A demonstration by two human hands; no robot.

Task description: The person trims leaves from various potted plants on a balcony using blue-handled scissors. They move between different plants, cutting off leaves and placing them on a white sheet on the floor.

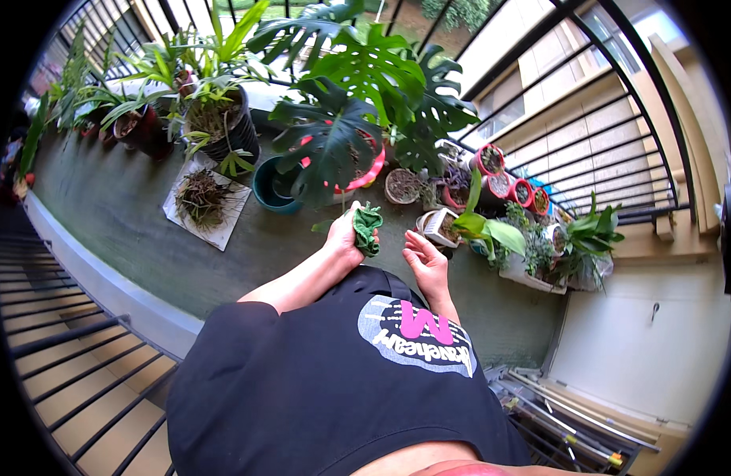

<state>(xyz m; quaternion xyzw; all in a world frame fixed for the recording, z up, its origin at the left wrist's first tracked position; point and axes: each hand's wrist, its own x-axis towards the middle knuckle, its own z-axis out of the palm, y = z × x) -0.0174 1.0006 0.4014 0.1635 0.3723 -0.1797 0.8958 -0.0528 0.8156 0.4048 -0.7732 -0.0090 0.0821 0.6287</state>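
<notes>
My left hand (345, 237) is closed around a crumpled green cloth (367, 229), held out in front of my body. To its right, my right hand (426, 262) holds nothing, its fingers apart and slightly bent. Beyond both hands stands a monstera plant (365, 77) with large split leaves, in a red-rimmed pot partly hidden by a leaf. A teal plastic pot (273, 205) is just left of the monstera. Near my right hand, a white plastic basket (440, 227) with soil stands beside a broad-leaved plant (505, 236).
A clump of dry roots (200, 199) lies on a white board (222, 235) at the left. Potted plants (214, 119) line the black metal railing (580, 128). Several small red pots (522, 192) stand at the right. Folded metal racks (571, 410) lean near the white door (639, 339).
</notes>
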